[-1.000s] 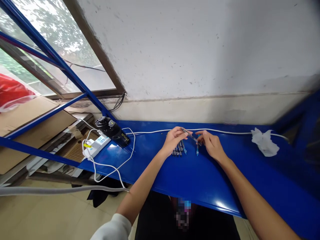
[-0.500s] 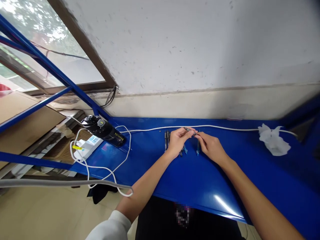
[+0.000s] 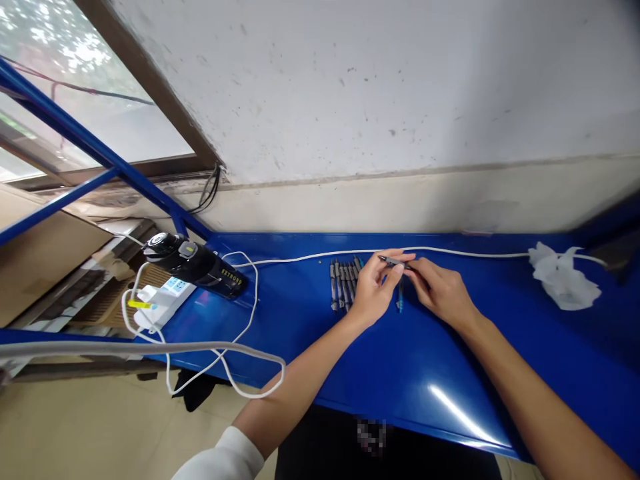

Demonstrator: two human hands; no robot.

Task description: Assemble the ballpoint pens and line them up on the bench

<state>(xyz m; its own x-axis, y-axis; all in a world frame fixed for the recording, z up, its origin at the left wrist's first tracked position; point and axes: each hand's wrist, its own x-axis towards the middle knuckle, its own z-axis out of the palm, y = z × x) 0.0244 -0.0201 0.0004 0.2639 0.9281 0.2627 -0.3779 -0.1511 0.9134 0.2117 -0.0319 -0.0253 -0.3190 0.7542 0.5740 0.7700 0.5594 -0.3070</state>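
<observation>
While held up over the table (image 3: 290,320), dark pen (image 3: 390,261): gripped slantwise between left hand (image 3: 376,288) and right hand (image 3: 443,290), much as half a second ago.
Left hand: shifted rightward since then, away from the row of pens (image 3: 345,287); extended forward from a bare forearm, fingers clamped on the dark pen, thumb on the near side.
Right hand: also farther right in view, back turned upward, wrist bent inward, fingers closed on the pen's right end.
Row of pens: more uncovered than before; at least six counted, side by side on the table, partly hidden behind the left hand.
Blue pen (image 3: 400,298): just one, on the table below the gap between both hands, top covered.
Farther off: one black bottle (image 3: 205,268) beside one white power strip (image 3: 163,307) at left; one crumpled white tissue (image 3: 565,277) at right, touching one white cable (image 3: 310,257) along the back edge.
</observation>
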